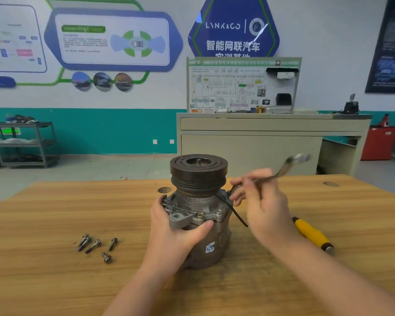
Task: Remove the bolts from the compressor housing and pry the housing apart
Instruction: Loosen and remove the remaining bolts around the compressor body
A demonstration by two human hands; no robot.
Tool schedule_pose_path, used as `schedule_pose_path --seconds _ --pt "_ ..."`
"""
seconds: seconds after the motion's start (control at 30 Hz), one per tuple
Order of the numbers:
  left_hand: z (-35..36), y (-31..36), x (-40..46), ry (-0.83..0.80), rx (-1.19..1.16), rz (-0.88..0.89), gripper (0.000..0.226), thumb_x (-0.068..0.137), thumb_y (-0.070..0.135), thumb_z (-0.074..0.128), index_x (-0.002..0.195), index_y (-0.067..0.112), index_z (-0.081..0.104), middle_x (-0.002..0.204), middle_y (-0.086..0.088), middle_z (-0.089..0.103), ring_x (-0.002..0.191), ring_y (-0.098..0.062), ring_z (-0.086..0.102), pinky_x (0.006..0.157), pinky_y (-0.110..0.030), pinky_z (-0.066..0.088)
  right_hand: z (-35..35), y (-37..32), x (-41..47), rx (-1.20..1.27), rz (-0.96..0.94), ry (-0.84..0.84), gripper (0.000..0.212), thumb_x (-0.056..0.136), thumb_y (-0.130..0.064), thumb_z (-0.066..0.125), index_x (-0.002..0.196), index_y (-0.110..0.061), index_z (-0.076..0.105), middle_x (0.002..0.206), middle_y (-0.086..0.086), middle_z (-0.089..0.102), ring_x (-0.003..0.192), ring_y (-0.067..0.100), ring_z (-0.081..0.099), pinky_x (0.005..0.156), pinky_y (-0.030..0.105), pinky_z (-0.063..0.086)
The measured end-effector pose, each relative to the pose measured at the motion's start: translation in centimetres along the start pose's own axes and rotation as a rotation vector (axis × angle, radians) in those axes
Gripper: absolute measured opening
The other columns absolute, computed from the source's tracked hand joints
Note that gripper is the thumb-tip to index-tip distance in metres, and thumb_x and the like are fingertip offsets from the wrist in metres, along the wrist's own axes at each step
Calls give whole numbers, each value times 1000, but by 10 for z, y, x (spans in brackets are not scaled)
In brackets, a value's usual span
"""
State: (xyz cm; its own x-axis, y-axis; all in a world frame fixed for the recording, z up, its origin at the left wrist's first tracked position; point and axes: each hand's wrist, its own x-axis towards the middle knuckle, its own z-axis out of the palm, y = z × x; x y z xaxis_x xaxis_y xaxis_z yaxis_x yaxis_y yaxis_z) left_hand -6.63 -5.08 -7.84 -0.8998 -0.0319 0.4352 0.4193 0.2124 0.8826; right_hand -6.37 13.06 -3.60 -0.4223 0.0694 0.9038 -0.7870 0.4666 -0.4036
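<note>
Head view: compressor housing (200, 213) within left-hand fingers (204, 226), upright.

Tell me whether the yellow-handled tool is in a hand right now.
No, the yellow-handled tool lies on the table; the right hand holds a wrench.

Wooden table (55, 281), upright compressor (201, 213), five loose bolts (96, 246), yellow-handled tool (312, 236)

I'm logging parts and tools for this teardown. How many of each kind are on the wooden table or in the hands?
Loose bolts: 4
Compressor: 1
Wrench: 1
Yellow-handled tool: 1
Total: 7
</note>
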Motion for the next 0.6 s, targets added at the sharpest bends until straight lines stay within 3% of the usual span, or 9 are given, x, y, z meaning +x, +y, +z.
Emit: schedule_pose_path --seconds 0.07,0.13,0.2,0.27,0.37,0.47,0.6 --pt "0 0 0 10 3 7 120 37 66 88 130 39 18 137 6 40 127 -9 43 111 -31 35 2 4 -12 -141 -214 -107 11 101 -26 39 99 -19 48 84 3 62 75 -1 57 70 6 45" --pt "0 -1 0 7 -11 -1 118 37 65 85 130 41 16 137 7 39 126 -8 43 110 -30 35 6 6 -27 -7 -248 -94 19 104 -33 34 105 -18 46 92 3 59 77 2 57 71 14 50" --pt "0 -1 0 2 -19 -6 117 36 67 81 129 43 14 136 9 39 125 -6 42 107 -27 34 12 -1 -34 165 -119 59 16 104 -38 33 102 -30 47 88 4 58 68 13 57 63 24 49" --pt "1 -1 0 0 -25 -8 118 35 67 81 129 44 14 134 13 39 122 -3 43 106 -27 34 18 -9 -31 310 80 256 14 101 -38 35 94 -40 47 79 1 60 57 18 53 55 24 46" --pt "1 -2 0 1 -31 -14 124 34 68 87 132 44 14 132 15 39 118 0 44 103 -24 32 17 -9 -12 422 350 476 19 104 -29 29 89 -23 40 68 -2 62 47 14 53 44 21 41" --pt "0 -5 2 0 -35 -11 120 38 62 87 132 44 14 135 13 39 118 0 43 99 -21 32 11 -4 0 458 470 545 22 107 -18 24 89 -16 37 63 0 62 43 14 55 40 22 42" --pt "0 -5 3 -11 -33 -1 116 44 60 90 128 47 11 135 13 37 120 -2 41 100 -23 32 12 -6 -5 323 412 491 18 106 -17 30 90 -19 39 71 4 66 50 17 62 46 24 49"
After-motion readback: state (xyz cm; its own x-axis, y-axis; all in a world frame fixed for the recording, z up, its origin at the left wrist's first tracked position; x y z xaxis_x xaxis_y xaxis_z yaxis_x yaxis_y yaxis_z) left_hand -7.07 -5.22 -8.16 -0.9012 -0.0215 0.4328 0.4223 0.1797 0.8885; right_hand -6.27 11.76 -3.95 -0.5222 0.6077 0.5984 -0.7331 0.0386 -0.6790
